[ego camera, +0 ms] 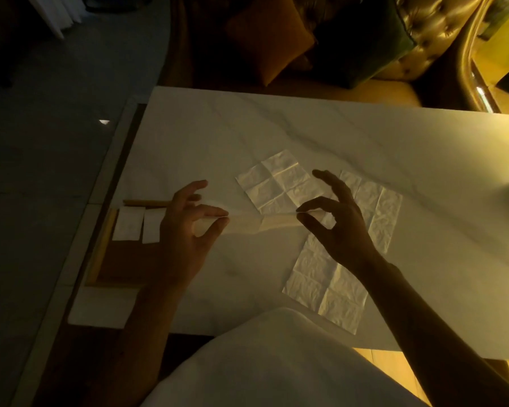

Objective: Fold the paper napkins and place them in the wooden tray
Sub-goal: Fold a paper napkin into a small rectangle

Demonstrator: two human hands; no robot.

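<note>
A thin paper napkin point(265, 223) is stretched above the table between my two hands. My left hand point(188, 227) pinches its left end and my right hand point(335, 224) pinches its right end. Three unfolded creased napkins lie flat on the white marble table point(365, 136): one point(276, 183) beyond my hands, one point(376, 207) behind my right hand, one point(326, 286) near the front edge. The wooden tray point(121, 265) sits at the table's left edge, partly under my left wrist. Two folded napkins point(128, 223) point(153, 226) lie side by side in its far end.
A gold tufted sofa point(432, 33) with an orange cushion point(268, 39) and a dark green cushion point(362, 45) stands beyond the far edge. Grey floor point(41, 142) lies to the left. My white garment point(276, 362) overlaps the table's front edge.
</note>
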